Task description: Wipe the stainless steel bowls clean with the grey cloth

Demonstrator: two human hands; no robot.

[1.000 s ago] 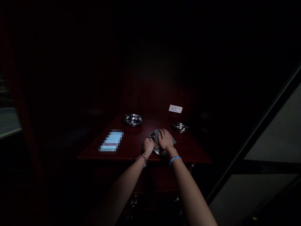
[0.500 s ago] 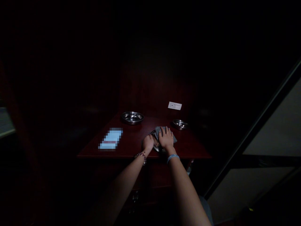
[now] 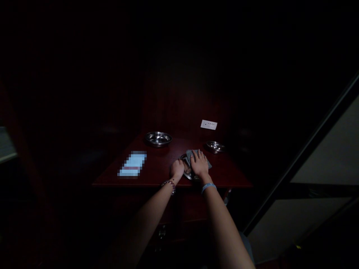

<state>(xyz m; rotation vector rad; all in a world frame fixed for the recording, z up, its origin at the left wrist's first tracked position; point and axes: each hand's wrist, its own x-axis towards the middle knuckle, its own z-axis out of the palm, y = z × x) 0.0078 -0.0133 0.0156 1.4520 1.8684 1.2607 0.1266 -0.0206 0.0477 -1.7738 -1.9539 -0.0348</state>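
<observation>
Left hand [image 3: 177,169]: fingers curled at the left rim of the near dish [image 3: 188,175]; whether they pinch the rim, cannot tell. Beaded bracelet [image 3: 169,185] on that wrist. Right hand [image 3: 199,164]: fingers spread, palm down on a grey cloth [image 3: 208,163], which lies over the far right part of the near dish. Blue band [image 3: 208,186] on the right wrist. Near dish: shiny metal, close to the front edge of the dark red table [image 3: 157,173], partly covered by both hands and the cloth.

Two more metal vessels on the table. Large bowl [image 3: 158,139]: far left, well apart from the hands. Small bowl [image 3: 215,147]: far right, near the cloth. Pale blue item [image 3: 132,164]: left side of the table, pixelated, identity not readable. White socket plate [image 3: 209,124]: on the wall behind the small bowl. Lighting dim; surroundings mostly dark.
</observation>
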